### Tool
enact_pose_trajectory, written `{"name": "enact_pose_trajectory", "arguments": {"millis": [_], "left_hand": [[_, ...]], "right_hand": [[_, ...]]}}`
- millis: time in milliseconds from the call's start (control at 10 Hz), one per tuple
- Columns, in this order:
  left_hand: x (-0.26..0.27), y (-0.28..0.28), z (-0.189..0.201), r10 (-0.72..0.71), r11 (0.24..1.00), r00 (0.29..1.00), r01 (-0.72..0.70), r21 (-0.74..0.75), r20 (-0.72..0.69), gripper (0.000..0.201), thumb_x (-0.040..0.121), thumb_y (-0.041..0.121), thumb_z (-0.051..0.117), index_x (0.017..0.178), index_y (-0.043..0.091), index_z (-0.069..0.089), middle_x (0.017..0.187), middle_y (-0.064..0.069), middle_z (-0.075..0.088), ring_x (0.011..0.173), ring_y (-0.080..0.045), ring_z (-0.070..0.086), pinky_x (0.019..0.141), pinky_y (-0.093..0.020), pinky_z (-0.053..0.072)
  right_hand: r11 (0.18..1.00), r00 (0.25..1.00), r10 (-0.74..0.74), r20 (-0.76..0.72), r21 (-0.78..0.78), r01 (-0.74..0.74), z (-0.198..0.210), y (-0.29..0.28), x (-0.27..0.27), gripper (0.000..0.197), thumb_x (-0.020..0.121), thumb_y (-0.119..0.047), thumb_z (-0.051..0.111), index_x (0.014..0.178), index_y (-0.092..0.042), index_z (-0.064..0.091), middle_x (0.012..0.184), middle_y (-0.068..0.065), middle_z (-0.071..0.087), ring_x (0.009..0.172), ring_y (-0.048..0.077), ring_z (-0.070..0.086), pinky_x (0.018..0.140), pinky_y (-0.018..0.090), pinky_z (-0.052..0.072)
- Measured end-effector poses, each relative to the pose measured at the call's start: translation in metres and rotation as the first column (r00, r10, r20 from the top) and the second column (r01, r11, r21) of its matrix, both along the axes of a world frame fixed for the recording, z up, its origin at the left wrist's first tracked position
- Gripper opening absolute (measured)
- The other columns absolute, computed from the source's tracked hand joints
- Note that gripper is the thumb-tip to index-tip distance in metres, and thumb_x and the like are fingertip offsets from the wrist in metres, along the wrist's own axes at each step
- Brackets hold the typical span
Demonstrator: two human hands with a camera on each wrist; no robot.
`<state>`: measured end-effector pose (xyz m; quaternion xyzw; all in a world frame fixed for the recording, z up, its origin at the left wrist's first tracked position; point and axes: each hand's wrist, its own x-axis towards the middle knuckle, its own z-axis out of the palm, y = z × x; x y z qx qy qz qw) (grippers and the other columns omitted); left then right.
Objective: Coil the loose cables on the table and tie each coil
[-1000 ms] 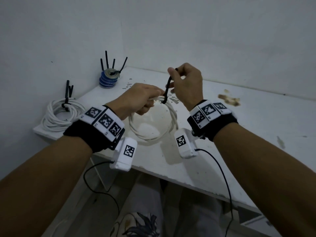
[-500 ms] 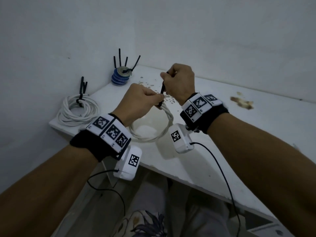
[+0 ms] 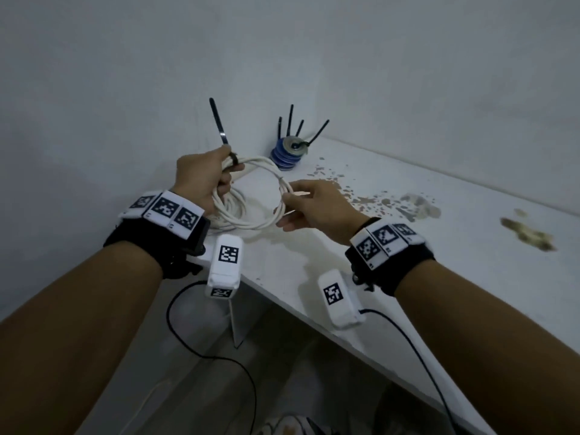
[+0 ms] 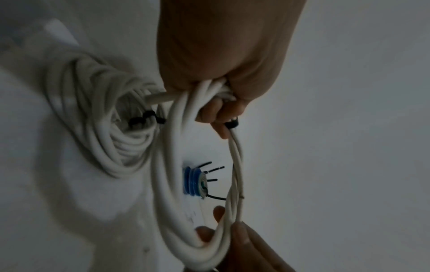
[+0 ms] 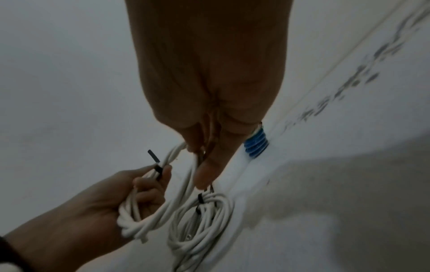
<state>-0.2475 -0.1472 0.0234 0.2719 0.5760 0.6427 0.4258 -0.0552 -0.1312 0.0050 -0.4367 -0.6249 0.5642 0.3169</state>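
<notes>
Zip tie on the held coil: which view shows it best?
Head view. The black zip tie stands out against the wall, its tail sticking up from the white coil by the left hand. The right wrist view shows a shorter stretch of it; the left wrist view shows only a dark bit by the fingers.

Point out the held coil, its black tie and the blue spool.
coil (image 3: 284, 196): head view, on the right-hand arc of the white loop.
tie (image 3: 218, 122): head view, on the upright tail.
spool (image 3: 284, 158): head view, on the blue side.
</notes>
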Motion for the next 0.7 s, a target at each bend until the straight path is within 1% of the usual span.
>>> {"name": "enact_pose_trajectory", "arguments": {"millis": [100,200,300,400,500,600,700], "left_hand": [[-0.022,0.007,-0.013,0.094,0.992,0.964,-0.112,-0.058,-0.249,0.038,0.096,0.033,0.058,0.071,0.005,0.063,0.072,-0.011,0.069,0.054,-0.019,0.061,0.057,-0.030,0.052],[-0.039,0.003,-0.023,0.041,0.990,0.764,-0.116,-0.074,-0.644,0.034,0.094,0.019,0.054,0.070,-0.003,0.064,0.070,-0.012,0.057,0.066,-0.022,0.054,0.067,-0.029,0.044],[-0.046,-0.004,-0.027,-0.029,0.984,0.576,-0.129,-0.126,-0.817,0.032,0.093,0.006,0.052,0.063,0.017,0.047,0.073,-0.004,0.049,0.076,-0.018,0.047,0.074,-0.025,0.035],[-0.048,-0.004,-0.027,-0.090,0.980,0.452,-0.119,-0.159,-0.887,0.015,0.093,0.006,0.054,0.083,0.014,0.062,0.094,-0.017,0.067,0.091,-0.030,0.062,0.080,-0.029,0.041],[-0.047,-0.005,-0.024,-0.108,0.980,0.381,-0.113,-0.161,-0.918,0.015,0.087,0.008,0.062,0.097,0.004,0.072,0.103,-0.018,0.072,0.094,-0.034,0.066,0.078,-0.033,0.048],[-0.036,-0.001,-0.021,-0.031,0.991,0.319,-0.117,-0.072,-0.947,0.023,0.087,0.014,0.065,0.109,0.010,0.070,0.119,-0.019,0.067,0.109,-0.036,0.062,0.093,-0.039,0.048],[-0.019,0.008,-0.020,-0.020,0.995,0.276,-0.084,-0.045,-0.961,0.038,0.089,0.024,0.068,0.124,0.010,0.066,0.135,-0.021,0.056,0.130,-0.036,0.048,0.109,-0.047,0.037]], "right_hand": [[0.994,0.995,-0.098,-0.035,-0.047,0.096,-0.012,0.009,-0.027,0.024,0.096,-0.002,0.059,0.108,0.018,0.062,0.079,0.023,0.067,0.054,0.022,0.066,0.058,0.028,0.061],[0.986,0.991,-0.134,-0.022,-0.104,0.131,-0.020,0.013,-0.056,0.022,0.094,0.001,0.060,0.103,0.021,0.061,0.076,0.023,0.064,0.052,0.023,0.064,0.057,0.032,0.062],[0.975,0.983,-0.181,0.035,-0.122,0.184,-0.033,0.019,-0.080,0.011,0.090,0.001,0.067,0.083,0.009,0.066,0.071,0.021,0.066,0.058,0.027,0.067,0.067,0.044,0.062],[0.981,0.972,-0.189,0.142,-0.020,0.194,-0.045,0.028,-0.092,0.016,0.085,-0.005,0.071,0.070,-0.005,0.065,0.071,0.016,0.071,0.071,0.031,0.073,0.075,0.049,0.061],[0.985,0.973,-0.170,0.159,-0.008,0.173,-0.048,0.030,-0.091,0.019,0.087,-0.010,0.069,0.069,-0.008,0.064,0.072,0.016,0.071,0.073,0.029,0.073,0.076,0.048,0.061],[0.979,0.965,-0.203,0.166,0.011,0.204,-0.047,0.030,-0.084,0.025,0.088,-0.020,0.071,0.069,-0.004,0.066,0.079,0.022,0.073,0.078,0.036,0.074,0.075,0.050,0.061],[0.973,0.957,-0.226,0.181,-0.006,0.231,-0.042,0.029,-0.068,0.029,0.092,-0.023,0.069,0.072,-0.002,0.064,0.079,0.020,0.072,0.081,0.036,0.074,0.077,0.049,0.061]]}}
